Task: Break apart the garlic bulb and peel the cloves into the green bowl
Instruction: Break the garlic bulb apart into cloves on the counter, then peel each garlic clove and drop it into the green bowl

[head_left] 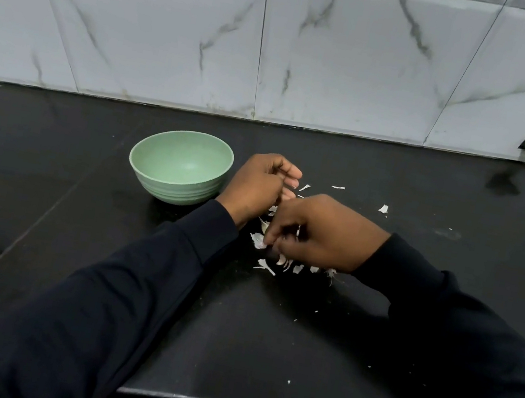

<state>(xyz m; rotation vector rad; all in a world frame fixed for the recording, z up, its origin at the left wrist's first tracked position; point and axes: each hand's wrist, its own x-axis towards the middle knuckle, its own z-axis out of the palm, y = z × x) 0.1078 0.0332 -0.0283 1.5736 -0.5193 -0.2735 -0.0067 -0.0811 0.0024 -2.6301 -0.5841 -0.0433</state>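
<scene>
The right hand (324, 233) hung low over the glossy black stone counter (265, 338), its fingers (275, 225) pinching a white papery garlic piece (258, 240) among scattered white garlic skins (265, 265). The left hand (257, 187) was curled just beside the pale green round ribbed bowl (169, 188); whether it gripped anything could not be told.

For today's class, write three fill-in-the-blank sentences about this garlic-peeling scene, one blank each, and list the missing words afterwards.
1. Inside, the green bowl is ____.
2. The bowl stands to the ____ of the left hand and the right hand.
3. White garlic skins lie scattered on the ____ countertop.

Missing words: empty; left; black.
</scene>
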